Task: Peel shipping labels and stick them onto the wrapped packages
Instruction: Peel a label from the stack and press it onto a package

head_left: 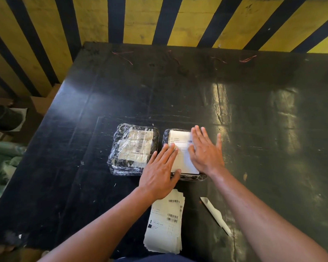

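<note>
Two plastic-wrapped packages lie side by side on the black table point(178, 87). The left package point(133, 148) shows only its own small barcode stickers under the wrap. The right package point(166, 137) carries a white shipping label point(181, 146) on top. My left hand point(160, 173) lies flat with fingers spread on the label's lower left part. My right hand point(205, 150) presses flat on the label's right side. Neither hand holds anything. A stack of shipping labels point(165, 224) lies near the table's front edge, below my left wrist.
A folded strip of white backing paper point(215, 216) lies right of the label stack. Thin red threads point(125, 57) lie at the table's far edge. A yellow and black striped wall point(159, 19) stands behind. Cardboard and green cloth point(0, 163) sit off the left edge.
</note>
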Demonstrator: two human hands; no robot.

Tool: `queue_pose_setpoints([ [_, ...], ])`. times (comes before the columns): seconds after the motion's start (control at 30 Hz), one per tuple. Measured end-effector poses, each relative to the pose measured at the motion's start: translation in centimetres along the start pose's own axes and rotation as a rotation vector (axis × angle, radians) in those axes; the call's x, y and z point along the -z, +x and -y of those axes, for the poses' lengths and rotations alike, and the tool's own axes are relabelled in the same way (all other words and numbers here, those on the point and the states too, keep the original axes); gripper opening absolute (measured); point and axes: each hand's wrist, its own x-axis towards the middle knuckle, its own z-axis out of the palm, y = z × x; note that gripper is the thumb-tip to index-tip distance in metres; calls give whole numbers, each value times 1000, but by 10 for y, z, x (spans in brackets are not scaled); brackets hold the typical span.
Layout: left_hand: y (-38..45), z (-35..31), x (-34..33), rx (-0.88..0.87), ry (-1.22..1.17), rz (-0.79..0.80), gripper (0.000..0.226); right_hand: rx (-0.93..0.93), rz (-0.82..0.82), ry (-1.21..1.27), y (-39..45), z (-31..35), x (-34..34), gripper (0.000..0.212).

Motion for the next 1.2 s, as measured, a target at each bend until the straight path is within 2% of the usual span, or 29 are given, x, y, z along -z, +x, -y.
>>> queue_pose_setpoints([
  [0.1, -2, 3, 0, 21, -7, 3, 75, 10, 1, -8, -5, -3, 5, 73],
  [0.23, -3, 7, -1, 30, 9, -2, 76, 237, 46, -34, -22, 17, -2, 71],
  [0.53, 0, 4, 2, 13, 26, -2, 77, 69, -5, -111, -41, -23, 1, 70],
  [0.73, -1, 4, 4, 12, 22, -5, 76, 259, 55, -5, -58, 12, -14, 64],
  [1.03, 0, 9, 6, 6, 29, 20, 83, 147, -26, -49, -77, -21, -11, 61],
  [1.2, 5, 6, 7, 5, 48, 63, 91, 340, -2, -49, -95, 8, -29, 70],
])
